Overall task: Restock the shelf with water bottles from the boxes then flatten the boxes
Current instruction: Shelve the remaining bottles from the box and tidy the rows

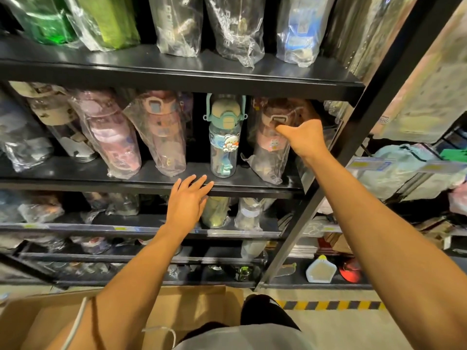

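The black shelf (126, 181) holds a row of water bottles in clear plastic bags. My right hand (304, 138) reaches into the middle level and grips a pink bagged bottle (271, 147) at its right end; the fingers are hidden behind it. To its left stands an unbagged green-capped bottle (225, 137) with a bear sticker. My left hand (188, 198) rests open, fingers spread, on the shelf's front edge below that bottle. An open cardboard box (197, 306) sits on the floor at my feet.
Larger bagged bottles fill the top level (177, 24). More bagged bottles sit on lower levels (217, 213). A black diagonal upright (353, 127) bounds the shelf on the right, with mixed goods beyond it. Yellow-black tape (331, 304) marks the floor.
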